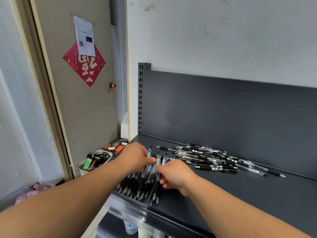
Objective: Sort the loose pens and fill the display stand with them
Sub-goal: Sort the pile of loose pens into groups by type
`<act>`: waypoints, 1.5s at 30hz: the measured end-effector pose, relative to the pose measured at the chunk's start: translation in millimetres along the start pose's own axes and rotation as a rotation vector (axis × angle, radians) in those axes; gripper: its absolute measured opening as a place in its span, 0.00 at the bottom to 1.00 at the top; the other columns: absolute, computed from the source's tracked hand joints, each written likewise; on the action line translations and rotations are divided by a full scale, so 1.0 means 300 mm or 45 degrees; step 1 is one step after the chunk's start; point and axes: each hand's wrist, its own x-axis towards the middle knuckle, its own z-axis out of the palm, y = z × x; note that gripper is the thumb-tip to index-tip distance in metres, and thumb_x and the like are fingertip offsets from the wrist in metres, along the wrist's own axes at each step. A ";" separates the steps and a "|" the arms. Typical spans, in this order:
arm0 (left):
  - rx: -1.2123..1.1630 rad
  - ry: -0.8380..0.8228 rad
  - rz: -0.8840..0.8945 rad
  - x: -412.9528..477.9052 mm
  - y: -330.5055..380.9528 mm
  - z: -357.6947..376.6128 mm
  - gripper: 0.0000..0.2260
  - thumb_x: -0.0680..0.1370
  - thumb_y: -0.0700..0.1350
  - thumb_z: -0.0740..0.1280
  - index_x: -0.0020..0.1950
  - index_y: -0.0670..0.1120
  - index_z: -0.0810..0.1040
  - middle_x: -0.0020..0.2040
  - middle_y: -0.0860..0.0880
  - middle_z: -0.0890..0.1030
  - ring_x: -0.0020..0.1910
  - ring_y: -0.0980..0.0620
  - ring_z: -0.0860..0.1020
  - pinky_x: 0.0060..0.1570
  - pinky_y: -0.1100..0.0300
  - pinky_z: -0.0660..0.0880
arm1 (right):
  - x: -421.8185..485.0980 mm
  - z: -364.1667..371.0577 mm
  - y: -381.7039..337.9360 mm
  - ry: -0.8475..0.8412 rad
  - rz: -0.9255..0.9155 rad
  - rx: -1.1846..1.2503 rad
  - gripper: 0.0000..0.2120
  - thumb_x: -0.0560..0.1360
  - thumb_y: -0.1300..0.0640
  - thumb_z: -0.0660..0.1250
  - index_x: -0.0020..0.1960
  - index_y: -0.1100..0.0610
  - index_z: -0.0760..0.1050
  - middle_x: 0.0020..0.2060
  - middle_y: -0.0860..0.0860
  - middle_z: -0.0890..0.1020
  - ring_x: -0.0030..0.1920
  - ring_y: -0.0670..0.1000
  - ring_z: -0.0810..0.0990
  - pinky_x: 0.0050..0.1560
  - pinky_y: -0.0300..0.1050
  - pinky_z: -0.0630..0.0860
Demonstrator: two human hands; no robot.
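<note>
Judging it early: my left hand point(137, 157) grips a fanned pen bundle point(135, 184) on the shelf point(240, 194). My right hand point(176, 174) pinches its pens. Loose pens point(214, 158) wait at three o'clock, with no stand visible.

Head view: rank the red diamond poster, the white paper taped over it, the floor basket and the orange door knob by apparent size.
1. red diamond poster
2-3. white paper and basket: too close to rank, and the left forearm hides part of the basket
4. orange knob
</note>
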 end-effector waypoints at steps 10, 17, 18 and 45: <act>0.066 0.083 0.128 -0.060 -0.106 0.113 0.23 0.78 0.58 0.62 0.72 0.54 0.68 0.72 0.52 0.66 0.70 0.52 0.65 0.70 0.57 0.62 | -0.051 -0.006 0.083 0.224 -0.277 -0.604 0.23 0.70 0.47 0.74 0.63 0.52 0.73 0.52 0.47 0.74 0.52 0.51 0.79 0.55 0.46 0.78; -0.047 -0.036 0.147 -0.078 -0.099 0.135 0.23 0.81 0.56 0.58 0.76 0.58 0.60 0.78 0.52 0.56 0.76 0.53 0.55 0.72 0.58 0.54 | -0.072 -0.013 0.094 0.228 -0.371 -0.853 0.28 0.73 0.44 0.71 0.69 0.52 0.71 0.65 0.48 0.70 0.65 0.48 0.70 0.61 0.36 0.65; -0.038 -0.044 0.159 -0.076 -0.100 0.133 0.23 0.81 0.56 0.58 0.75 0.59 0.60 0.78 0.53 0.56 0.76 0.53 0.55 0.72 0.58 0.54 | -0.068 -0.009 0.098 0.224 -0.377 -0.852 0.27 0.72 0.44 0.71 0.68 0.52 0.72 0.64 0.48 0.71 0.65 0.48 0.70 0.61 0.36 0.66; 0.073 0.139 0.306 0.037 0.066 0.098 0.20 0.80 0.57 0.59 0.71 0.57 0.69 0.75 0.56 0.63 0.73 0.55 0.62 0.71 0.60 0.59 | 0.158 -0.379 0.078 0.515 -0.394 -1.555 0.16 0.79 0.47 0.62 0.65 0.48 0.73 0.62 0.50 0.75 0.62 0.54 0.70 0.62 0.48 0.69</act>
